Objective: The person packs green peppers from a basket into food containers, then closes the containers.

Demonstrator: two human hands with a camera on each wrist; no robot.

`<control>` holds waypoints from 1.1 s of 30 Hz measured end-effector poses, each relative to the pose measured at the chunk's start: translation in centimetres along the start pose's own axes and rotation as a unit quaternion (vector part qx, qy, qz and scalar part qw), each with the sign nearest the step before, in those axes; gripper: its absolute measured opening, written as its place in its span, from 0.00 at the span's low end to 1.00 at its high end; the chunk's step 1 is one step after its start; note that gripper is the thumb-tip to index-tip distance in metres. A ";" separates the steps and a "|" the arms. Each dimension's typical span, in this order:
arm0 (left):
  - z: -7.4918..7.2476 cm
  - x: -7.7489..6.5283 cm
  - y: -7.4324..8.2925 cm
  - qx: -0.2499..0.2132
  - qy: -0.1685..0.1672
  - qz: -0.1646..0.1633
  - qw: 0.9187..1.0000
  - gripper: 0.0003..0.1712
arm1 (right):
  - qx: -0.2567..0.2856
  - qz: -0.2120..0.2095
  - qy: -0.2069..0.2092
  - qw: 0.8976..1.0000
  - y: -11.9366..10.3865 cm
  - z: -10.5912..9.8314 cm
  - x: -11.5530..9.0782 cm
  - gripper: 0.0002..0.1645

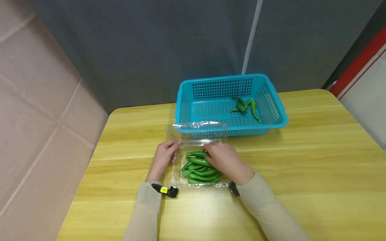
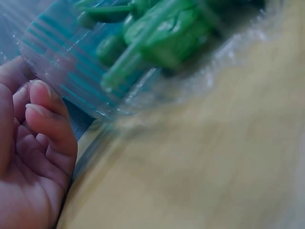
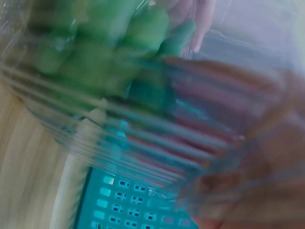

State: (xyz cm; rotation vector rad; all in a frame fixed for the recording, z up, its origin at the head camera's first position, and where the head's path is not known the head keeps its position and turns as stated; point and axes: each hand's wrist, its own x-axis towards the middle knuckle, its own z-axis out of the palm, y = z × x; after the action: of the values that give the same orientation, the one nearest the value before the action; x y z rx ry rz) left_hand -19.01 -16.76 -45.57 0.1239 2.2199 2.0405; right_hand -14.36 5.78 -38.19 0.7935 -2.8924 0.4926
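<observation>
A clear plastic clamshell box point(image 1: 176, 179) stands with its lid up on the table, several green chili peppers point(image 1: 205, 172) lying inside. At the box's left edge, near the hinge, my left hand point(image 1: 163, 157) pinches the rim with thumb and forefinger; its other fingers curl loosely in the left wrist view. My right hand point(image 1: 226, 160) reaches into the box from the right, thumb and fingers around the end of a green chili pepper point(image 1: 195, 154) at the back of the pile. Through the box wall, the right wrist view shows those fingers blurred.
Behind the box stands a blue plastic basket point(image 1: 208, 80) with several green chili peppers point(image 1: 254, 110) toward its right side. The raised lid point(image 1: 196, 129) overlaps the basket's front in view. A grey partition point(image 1: 144, 50) rises behind the wooden table point(image 1: 316, 150).
</observation>
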 end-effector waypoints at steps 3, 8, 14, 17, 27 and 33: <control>0.0 -0.1 0.0 0.000 -0.001 -0.004 1.000 0.23 | 0.003 -0.001 -0.002 1.000 -0.1 -0.1 -0.1 0.06; 0.0 -0.2 0.2 0.002 -0.002 -0.001 1.000 0.24 | -0.008 0.005 0.002 1.000 -0.1 -0.2 -0.2 0.06; 0.0 -0.1 0.2 0.006 -0.005 0.004 1.000 0.23 | -0.023 0.025 0.005 0.999 -0.3 -0.3 -0.2 0.06; 0.0 -0.1 0.1 0.006 -0.004 0.005 1.000 0.22 | -0.026 0.029 0.005 0.999 -0.3 -0.2 -0.2 0.07; 0.1 -0.2 0.3 -0.005 0.005 -0.001 1.000 0.21 | -0.011 0.014 -0.013 1.000 -0.2 -0.5 -0.2 0.08; 0.0 -0.2 0.6 -0.013 -0.002 -0.013 1.000 0.18 | 0.005 0.008 -0.026 1.000 -0.1 -0.8 -0.2 0.11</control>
State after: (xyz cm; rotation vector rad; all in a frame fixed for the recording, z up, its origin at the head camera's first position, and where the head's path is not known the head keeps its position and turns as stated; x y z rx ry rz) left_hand -18.81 -16.72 -45.01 0.0971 2.1807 2.0519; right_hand -14.09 6.08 -37.46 0.7961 -2.9483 0.4959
